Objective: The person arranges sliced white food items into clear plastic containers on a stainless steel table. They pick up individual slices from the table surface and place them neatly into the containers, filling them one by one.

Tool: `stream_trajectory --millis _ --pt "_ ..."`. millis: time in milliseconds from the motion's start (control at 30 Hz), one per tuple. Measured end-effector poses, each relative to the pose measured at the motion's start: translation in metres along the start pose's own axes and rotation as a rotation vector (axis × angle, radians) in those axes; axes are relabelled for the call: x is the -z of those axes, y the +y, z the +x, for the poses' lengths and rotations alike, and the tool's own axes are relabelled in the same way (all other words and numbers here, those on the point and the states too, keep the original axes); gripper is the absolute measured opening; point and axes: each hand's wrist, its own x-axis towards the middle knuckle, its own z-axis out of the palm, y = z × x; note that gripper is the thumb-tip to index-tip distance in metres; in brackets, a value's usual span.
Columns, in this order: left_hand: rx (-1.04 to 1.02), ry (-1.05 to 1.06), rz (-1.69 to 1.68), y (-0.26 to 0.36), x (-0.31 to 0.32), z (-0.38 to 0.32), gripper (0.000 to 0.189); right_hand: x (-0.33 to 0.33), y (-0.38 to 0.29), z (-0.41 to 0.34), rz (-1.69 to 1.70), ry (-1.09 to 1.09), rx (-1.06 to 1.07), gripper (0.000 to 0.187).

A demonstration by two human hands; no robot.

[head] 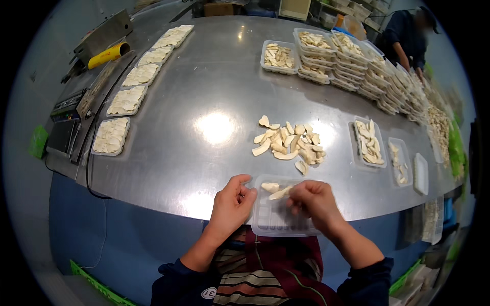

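Observation:
A clear plastic tray (281, 218) lies before me at the table's front edge. Two pale slices of what looks like mushroom are at its far end: one slice (270, 187) rests near the far left corner, the other slice (278, 194) has its right end at my fingertips. My right hand (312, 201), slightly blurred, pinches that second slice over the tray. At the tray's left rim is my left hand (234, 202), its fingers loosely curled and thumb apart, with nothing visible in it. A loose pile of slices (289, 141) lies just beyond the tray.
Filled trays (126, 100) form a row along the left, beside a scale (63, 135) and a black cable (89, 168). Partly filled trays (369, 141) stand at right. Stacked trays (346, 61) line the far right, where another person (405, 36) works.

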Motion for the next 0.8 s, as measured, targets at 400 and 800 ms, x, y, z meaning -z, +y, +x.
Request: stream_trajectory --millis 400,800 --pt "0.006 -0.003 -0.007 0.002 -0.002 -0.014 0.031 -0.008 0.024 -0.008 -1.122 0.136 0.752 0.017" --pt "0.062 -0.008 -0.048 0.006 -0.005 -0.011 0.032 0.009 -0.017 0.058 -1.177 0.310 0.840 0.012"
